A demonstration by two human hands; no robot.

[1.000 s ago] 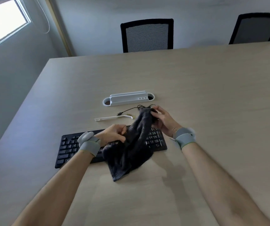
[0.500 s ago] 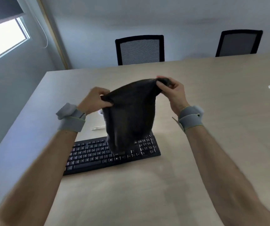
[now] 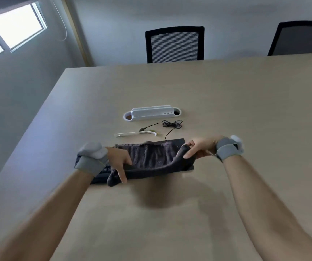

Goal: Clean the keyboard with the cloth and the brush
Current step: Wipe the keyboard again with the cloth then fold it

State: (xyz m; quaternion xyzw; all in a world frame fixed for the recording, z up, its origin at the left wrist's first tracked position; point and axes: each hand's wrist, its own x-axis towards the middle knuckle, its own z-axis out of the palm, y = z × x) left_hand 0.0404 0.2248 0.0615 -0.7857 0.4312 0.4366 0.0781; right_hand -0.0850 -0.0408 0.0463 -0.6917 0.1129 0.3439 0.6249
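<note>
Head view: the dark grey terry cloth (image 3: 151, 157) is stretched left to right along the flat black keyboard (image 3: 100, 176), covering most of it on the pale wooden table (image 3: 170, 213). The left hand (image 3: 118, 160) grips the cloth's left end and the right hand (image 3: 198, 147) pinches its right end, fingers curled. The slim white brush (image 3: 132, 133) lies just behind, bristles pointing right.

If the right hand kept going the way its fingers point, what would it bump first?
The cloth it pinches; beyond that, probably the left hand, though depth is unclear.
</note>
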